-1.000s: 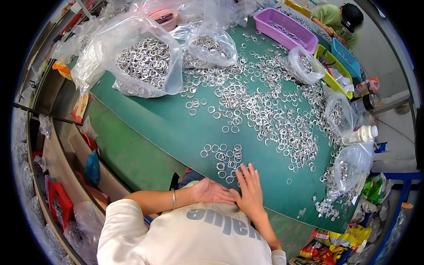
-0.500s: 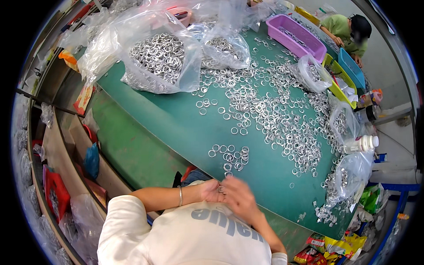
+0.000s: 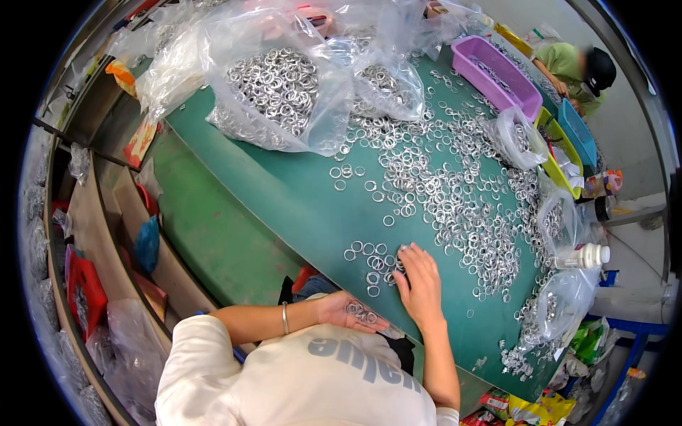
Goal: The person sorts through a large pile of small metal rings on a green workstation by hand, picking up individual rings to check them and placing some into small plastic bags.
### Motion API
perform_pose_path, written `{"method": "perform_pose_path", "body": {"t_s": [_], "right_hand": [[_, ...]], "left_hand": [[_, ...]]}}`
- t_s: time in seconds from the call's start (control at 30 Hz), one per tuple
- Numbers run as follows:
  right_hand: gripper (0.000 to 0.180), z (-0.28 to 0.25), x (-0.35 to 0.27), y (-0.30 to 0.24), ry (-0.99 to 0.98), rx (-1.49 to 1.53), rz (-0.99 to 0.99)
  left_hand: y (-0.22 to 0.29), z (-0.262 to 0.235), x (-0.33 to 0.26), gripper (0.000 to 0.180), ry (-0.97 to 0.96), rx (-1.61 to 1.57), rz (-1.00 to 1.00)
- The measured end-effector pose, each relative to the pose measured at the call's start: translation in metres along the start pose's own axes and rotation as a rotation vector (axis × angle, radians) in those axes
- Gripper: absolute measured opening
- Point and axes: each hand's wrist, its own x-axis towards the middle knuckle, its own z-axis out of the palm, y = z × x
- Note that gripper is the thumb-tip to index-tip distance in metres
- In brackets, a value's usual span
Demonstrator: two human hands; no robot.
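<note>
At the near edge of the green table (image 3: 305, 213), the left hand (image 3: 339, 312), palm up, cradles loose rings (image 3: 361, 311) — likely so none spill; the right hand (image 3: 421, 287) meets the table's ring cluster (image 3: 374, 263) — grip unclear.

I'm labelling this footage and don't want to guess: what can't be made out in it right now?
Head view, all of these:
Whatever lies under the right hand: the hand itself hides it.
Exact count of rings on the left hand: small and overlapping.
Depths of the large plastic bag: its upper contents hide them.
What the co-worker's hand holds: too small.
Upper part of the white shirt: cut off by the lower edge.
</note>
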Motion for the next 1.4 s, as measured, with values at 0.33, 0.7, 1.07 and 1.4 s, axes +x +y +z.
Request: {"method": "perform_pose_path", "body": {"t_s": [0.33, 0.7, 1.07, 1.4], "right_hand": [[0.051, -0.002, 0.008, 0.001, -0.167, 0.217, 0.017], [0.048, 0.003, -0.061, -0.045, -0.177, 0.189, 0.092], [0.037, 0.013, -0.042, -0.056, -0.105, 0.345, -0.007], [0.038, 0.023, -0.068, -0.05, -0.322, 0.368, -0.167]], "left_hand": [[0.002, 0.008, -0.004, 0.068, -0.047, -0.021, -0.01], [-0.008, -0.012, 0.005, 0.053, -0.193, -0.239, 0.068], [-0.009, -0.033, 0.008, 0.04, -0.18, -0.183, 0.054], [-0.012, -0.048, 0.003, 0.038, -0.171, -0.175, 0.089]]}}
